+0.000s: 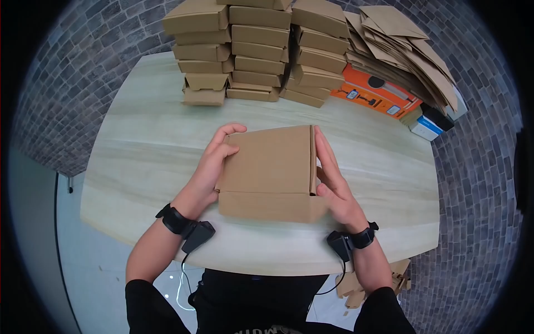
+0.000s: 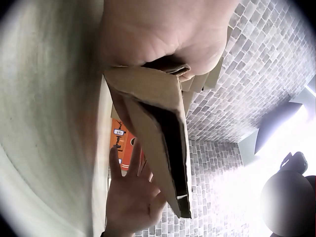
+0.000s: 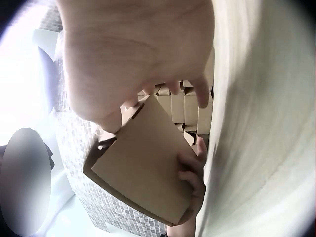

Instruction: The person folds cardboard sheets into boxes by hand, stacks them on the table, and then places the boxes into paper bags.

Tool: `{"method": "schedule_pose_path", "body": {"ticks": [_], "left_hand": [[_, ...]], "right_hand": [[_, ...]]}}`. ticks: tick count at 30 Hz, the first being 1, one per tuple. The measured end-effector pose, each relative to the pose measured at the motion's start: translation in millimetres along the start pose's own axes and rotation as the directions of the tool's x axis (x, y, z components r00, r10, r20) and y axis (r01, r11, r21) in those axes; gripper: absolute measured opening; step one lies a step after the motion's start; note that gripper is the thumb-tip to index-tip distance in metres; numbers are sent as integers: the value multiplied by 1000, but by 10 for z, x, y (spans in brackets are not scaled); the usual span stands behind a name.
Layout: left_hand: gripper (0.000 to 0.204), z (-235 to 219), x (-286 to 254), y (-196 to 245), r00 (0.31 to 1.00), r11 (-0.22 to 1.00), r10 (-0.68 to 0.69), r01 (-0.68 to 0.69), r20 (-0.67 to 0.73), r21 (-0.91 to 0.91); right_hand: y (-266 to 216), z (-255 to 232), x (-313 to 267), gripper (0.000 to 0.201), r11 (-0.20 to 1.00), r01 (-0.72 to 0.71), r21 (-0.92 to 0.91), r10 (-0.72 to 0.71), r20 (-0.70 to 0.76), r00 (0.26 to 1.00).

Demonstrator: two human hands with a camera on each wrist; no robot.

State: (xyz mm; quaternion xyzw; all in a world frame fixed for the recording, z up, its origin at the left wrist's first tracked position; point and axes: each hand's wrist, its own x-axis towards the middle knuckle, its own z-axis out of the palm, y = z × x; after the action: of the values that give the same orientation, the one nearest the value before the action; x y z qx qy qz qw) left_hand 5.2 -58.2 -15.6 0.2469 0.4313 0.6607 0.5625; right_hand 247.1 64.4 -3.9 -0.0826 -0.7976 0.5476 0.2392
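Observation:
A flat brown cardboard box [image 1: 267, 161] is held over the near middle of the table, its front flap [image 1: 264, 206] hanging toward the person. My left hand [image 1: 207, 170] grips the left side, thumb on the top face. Along the right side lies my right hand [image 1: 336, 186], fingers extended, thumb near the flap's corner. In the left wrist view, a dark gap shows in the edge of the box [image 2: 148, 123], with my right hand [image 2: 133, 200] spread beyond it. The right wrist view shows the box [image 3: 148, 168] tilted and left fingers [image 3: 192, 173] on its face.
Stacks of brown boxes [image 1: 258, 50] stand at the table's back. To their right, flat cardboard pieces [image 1: 406, 50] lie on an orange box [image 1: 372, 94], beside a small blue-and-white box [image 1: 426, 128]. Cardboard pieces [image 1: 356, 289] are on the floor at the lower right.

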Motion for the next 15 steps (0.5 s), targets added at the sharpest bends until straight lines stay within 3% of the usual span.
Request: {"method": "schedule_pose_path", "body": {"ticks": [4, 7, 12, 15], "left_hand": [[29, -52, 30, -27, 999, 999, -33, 33, -23, -2], [26, -95, 76, -117, 1000, 1000, 7, -7, -26, 16], [30, -42, 33, -135, 998, 993, 54, -56, 21, 101], [40, 12, -5, -84, 992, 991, 40, -54, 119, 119]], "right_hand": [[-3, -3, 2, 91, 999, -12, 44, 10, 46, 999], [53, 61, 4, 100, 999, -20, 31, 20, 2, 1000], [37, 114, 0, 104, 943, 1, -332, -25, -70, 997], [138, 114, -14, 99, 942, -53, -331, -2, -164, 987]]}}
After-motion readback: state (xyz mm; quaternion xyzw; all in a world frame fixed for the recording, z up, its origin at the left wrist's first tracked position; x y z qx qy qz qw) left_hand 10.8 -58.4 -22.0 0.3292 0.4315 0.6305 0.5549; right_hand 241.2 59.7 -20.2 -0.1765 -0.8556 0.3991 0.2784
